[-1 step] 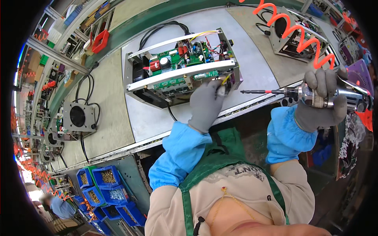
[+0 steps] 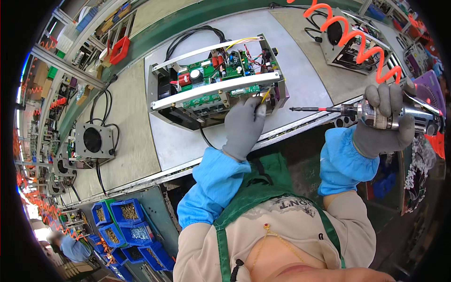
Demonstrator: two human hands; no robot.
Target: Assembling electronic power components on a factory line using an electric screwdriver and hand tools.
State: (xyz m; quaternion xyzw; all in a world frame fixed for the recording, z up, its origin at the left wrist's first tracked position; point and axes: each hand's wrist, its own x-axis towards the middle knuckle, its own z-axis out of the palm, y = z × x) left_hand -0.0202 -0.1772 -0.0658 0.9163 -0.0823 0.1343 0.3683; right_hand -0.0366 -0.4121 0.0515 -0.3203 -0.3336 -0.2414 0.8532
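Observation:
An open metal chassis (image 2: pixel 217 88) holds a green circuit board (image 2: pixel 206 75), with two pale rails running along its long sides. My left hand (image 2: pixel 244 126), in a grey glove, is at the chassis's near right corner. Its fingers are pinched on a short yellow wire (image 2: pixel 266 97); the wire's end is hidden by the fingertips. Off to the right, my right hand (image 2: pixel 383 134) wraps round a silver air screwdriver (image 2: pixel 376 116). The driver's long dark bit (image 2: pixel 314 109), with a red band, points left toward the chassis without touching it.
An orange coiled hose (image 2: pixel 357 35) hangs above my right hand. More units stand on the bench, one with a fan (image 2: pixel 92 139) at left and another (image 2: pixel 352 44) at far right. Blue bins (image 2: pixel 129 211) of small hardware sit below the bench's front edge.
My left hand has shifted slightly left, and the yellow wire at its fingertips has moved a little with it. The right hand and the screwdriver have barely moved.

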